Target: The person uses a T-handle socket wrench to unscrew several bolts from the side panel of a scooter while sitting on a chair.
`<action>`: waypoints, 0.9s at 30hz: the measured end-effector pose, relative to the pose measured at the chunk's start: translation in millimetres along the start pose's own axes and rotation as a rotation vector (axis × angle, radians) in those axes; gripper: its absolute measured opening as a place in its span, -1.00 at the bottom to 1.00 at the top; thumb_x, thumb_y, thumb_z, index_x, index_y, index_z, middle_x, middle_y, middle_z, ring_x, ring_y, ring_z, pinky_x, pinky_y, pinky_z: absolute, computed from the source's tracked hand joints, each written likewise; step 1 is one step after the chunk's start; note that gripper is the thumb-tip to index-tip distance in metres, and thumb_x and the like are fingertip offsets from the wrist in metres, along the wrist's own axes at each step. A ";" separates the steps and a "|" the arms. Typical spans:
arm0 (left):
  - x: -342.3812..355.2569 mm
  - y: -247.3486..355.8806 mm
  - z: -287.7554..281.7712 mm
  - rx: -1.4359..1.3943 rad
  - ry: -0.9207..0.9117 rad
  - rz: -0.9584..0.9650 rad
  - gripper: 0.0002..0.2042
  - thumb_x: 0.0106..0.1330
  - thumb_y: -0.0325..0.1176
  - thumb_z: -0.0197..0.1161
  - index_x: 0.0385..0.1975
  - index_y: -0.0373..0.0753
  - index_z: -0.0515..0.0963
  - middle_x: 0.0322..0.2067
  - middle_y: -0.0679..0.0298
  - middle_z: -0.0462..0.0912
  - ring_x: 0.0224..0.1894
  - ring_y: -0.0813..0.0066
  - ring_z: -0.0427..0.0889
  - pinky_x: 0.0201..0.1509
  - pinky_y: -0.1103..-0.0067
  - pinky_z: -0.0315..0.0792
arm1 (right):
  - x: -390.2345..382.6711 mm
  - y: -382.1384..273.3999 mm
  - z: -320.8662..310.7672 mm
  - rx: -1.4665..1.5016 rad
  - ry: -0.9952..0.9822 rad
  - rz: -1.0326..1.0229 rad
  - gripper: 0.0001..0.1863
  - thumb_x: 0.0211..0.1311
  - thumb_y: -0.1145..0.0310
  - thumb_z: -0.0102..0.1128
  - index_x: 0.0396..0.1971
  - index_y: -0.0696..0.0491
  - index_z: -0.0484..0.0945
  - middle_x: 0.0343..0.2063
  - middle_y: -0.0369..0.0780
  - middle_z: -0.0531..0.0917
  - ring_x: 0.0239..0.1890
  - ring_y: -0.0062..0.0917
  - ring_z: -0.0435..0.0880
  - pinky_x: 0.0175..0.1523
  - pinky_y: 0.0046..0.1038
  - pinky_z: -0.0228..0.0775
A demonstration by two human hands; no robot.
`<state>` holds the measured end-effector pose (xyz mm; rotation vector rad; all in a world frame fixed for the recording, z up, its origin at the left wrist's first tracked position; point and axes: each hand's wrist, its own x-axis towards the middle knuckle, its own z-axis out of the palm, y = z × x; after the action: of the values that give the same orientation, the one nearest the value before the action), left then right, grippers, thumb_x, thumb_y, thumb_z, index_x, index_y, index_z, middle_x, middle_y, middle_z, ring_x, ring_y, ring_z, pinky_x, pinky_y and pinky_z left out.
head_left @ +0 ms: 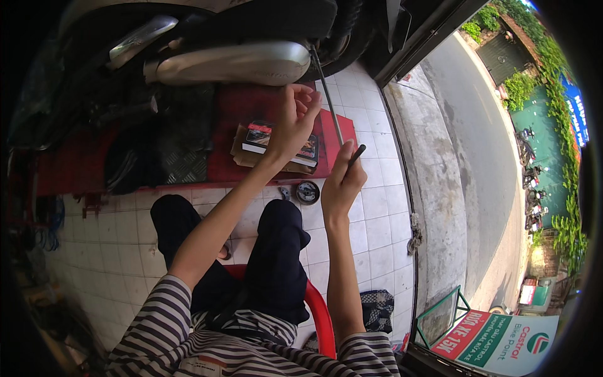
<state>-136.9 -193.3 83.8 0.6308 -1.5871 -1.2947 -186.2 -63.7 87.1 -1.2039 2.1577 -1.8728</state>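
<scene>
In my right hand [345, 185] is a long T-handle wrench [328, 94], the fingers wrapped round its black handle. Its thin metal shaft slants up and away to the scooter's underside, beside the rear end of a silver engine cover [235, 63]. Where the tip meets the scooter is too dark to make out. My left hand [295, 122] is raised just below that cover, left of the shaft. Its fingers are loosely bent and apart, with nothing visible in them.
The scooter stands over a red platform [226, 113]. A printed box [306, 160] lies there on cardboard. Near my knees, a small round dish [307, 192] holds metal parts on the tiled floor. I sit on a red plastic chair [321, 317]. A doorway edge and street lie right.
</scene>
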 end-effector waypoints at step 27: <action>-39.5 54.5 19.7 -0.436 -0.427 -0.045 -0.46 0.33 -0.27 0.30 -0.84 -0.20 0.15 -0.79 0.51 0.04 -0.65 0.75 -0.02 -0.57 0.56 -0.12 | 49.7 65.0 -44.0 -0.039 -1.174 0.237 -0.64 0.35 0.40 -0.03 0.07 0.26 0.38 -0.06 -0.04 0.58 0.02 -0.39 0.58 0.05 -0.35 0.45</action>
<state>-129.2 -134.7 121.5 0.1204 -1.5464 -1.8277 -276.3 -57.5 65.3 -1.4195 1.5187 -0.6625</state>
